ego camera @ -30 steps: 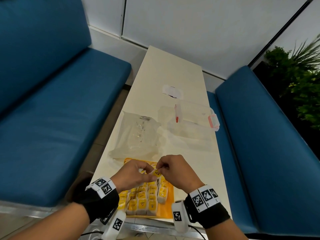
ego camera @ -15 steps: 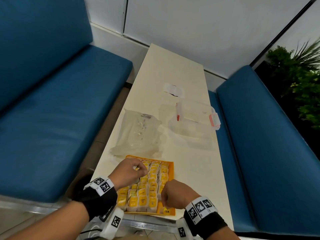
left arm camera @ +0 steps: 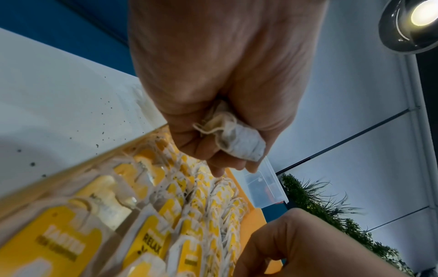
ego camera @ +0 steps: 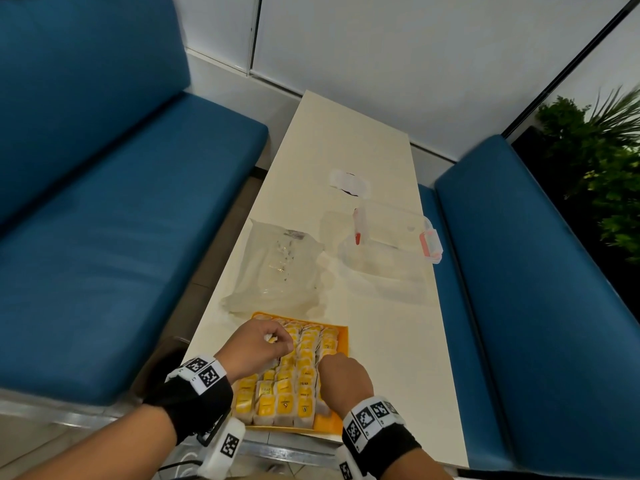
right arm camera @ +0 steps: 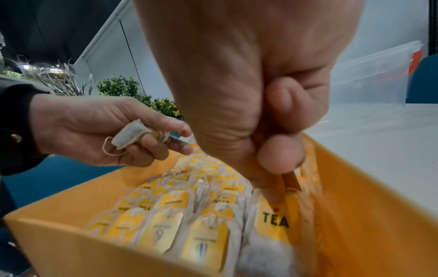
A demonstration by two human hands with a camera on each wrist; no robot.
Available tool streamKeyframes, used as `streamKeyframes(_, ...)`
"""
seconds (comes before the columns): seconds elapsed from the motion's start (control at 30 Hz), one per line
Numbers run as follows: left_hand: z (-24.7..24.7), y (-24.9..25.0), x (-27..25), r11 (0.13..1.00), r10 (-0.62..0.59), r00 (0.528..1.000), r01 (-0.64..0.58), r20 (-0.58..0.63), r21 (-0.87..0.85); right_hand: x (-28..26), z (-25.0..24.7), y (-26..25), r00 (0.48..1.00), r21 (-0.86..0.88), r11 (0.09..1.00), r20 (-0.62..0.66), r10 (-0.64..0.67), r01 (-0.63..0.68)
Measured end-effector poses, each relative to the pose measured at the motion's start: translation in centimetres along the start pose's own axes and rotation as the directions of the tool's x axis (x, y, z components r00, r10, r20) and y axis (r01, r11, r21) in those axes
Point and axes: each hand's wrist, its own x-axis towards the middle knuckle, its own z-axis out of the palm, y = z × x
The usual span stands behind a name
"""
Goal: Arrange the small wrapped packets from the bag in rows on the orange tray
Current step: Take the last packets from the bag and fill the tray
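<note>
An orange tray point(ego camera: 342, 344) at the table's near end holds rows of small yellow-tagged packets point(ego camera: 284, 407). My left hand point(ego camera: 273, 341) hovers over the tray's far left and grips a crumpled white packet point(left arm camera: 239, 142) with its string hanging loose, also seen as the white packet point(right arm camera: 129, 135) in the right wrist view. My right hand point(ego camera: 323, 367), fingers curled, is down in the right column, its fingertips point(right arm camera: 275, 195) on the top of a packet tagged TEA point(right arm camera: 275, 222). The clear bag point(ego camera: 277, 268) lies flat just beyond the tray.
A clear lidded box with red latches point(ego camera: 391, 258) stands right of the bag, and a white paper scrap point(ego camera: 349, 180) lies farther back. Blue benches point(ego camera: 121, 237) flank the narrow table. A green plant point(ego camera: 606, 174) stands at the far right.
My right hand carried the TEA packet from the tray's far end down to the near right column. The left hand stayed over the tray's far left, still gripping its packet.
</note>
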Motion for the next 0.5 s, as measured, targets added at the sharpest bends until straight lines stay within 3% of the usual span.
streamKeyframes(0.17,0.0,0.2,0.0,0.999,-0.013,1.000,0.013,0.006,-0.047,0.0,0.5,-0.3,1.000,-0.009,1.000,-0.014,0.003,-0.003)
streamKeyframes(0.3,-0.2,0.5,0.1,0.972,-0.115,0.993,0.120,0.033,-0.202,0.0,0.9,-0.4,1.000,-0.005,1.000,-0.031,0.007,-0.008)
streamKeyframes(0.5,-0.4,2.6,-0.3,0.756,-0.274,0.945,0.326,0.178,-0.568,0.3,-0.7,-0.2,0.982,0.243,0.970,-0.183,0.046,0.000)
